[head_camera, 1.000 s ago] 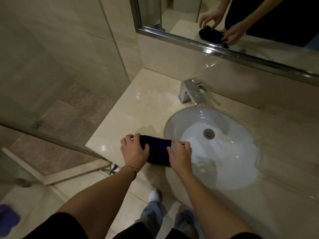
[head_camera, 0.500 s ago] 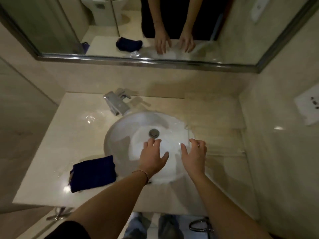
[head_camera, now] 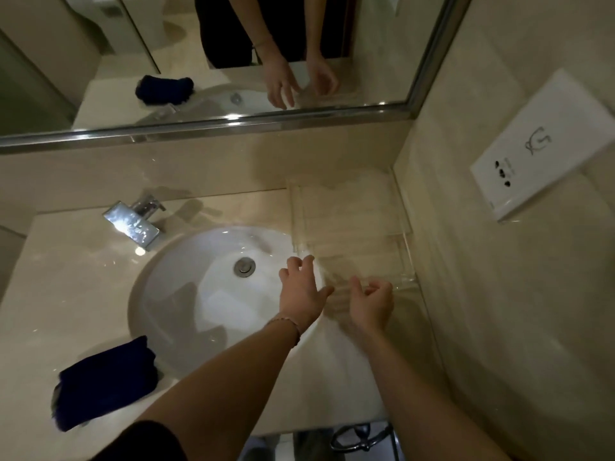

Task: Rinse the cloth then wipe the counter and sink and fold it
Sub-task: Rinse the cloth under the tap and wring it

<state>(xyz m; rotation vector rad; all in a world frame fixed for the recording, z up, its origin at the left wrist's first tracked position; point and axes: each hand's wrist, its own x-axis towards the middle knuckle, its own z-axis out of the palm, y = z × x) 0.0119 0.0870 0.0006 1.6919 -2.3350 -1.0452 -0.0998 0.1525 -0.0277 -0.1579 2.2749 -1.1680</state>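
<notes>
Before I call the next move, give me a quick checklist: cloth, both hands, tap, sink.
1. Cloth folded and lying on the counter left of the sink: ok.
2. Left hand free, fingers spread over the sink's right rim: ok.
3. Right hand free: cannot tell; fingers curl at a clear acrylic tray, blurred.
4. Tap off, no stream visible: ok.
5. Counter dry: not ok, wet glints near the tap.

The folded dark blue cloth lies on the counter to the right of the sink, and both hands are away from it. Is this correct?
Not quite. The head view shows the cloth on the counter to the left of the sink, not the right. Both hands, left and right, are indeed away from it.
</notes>
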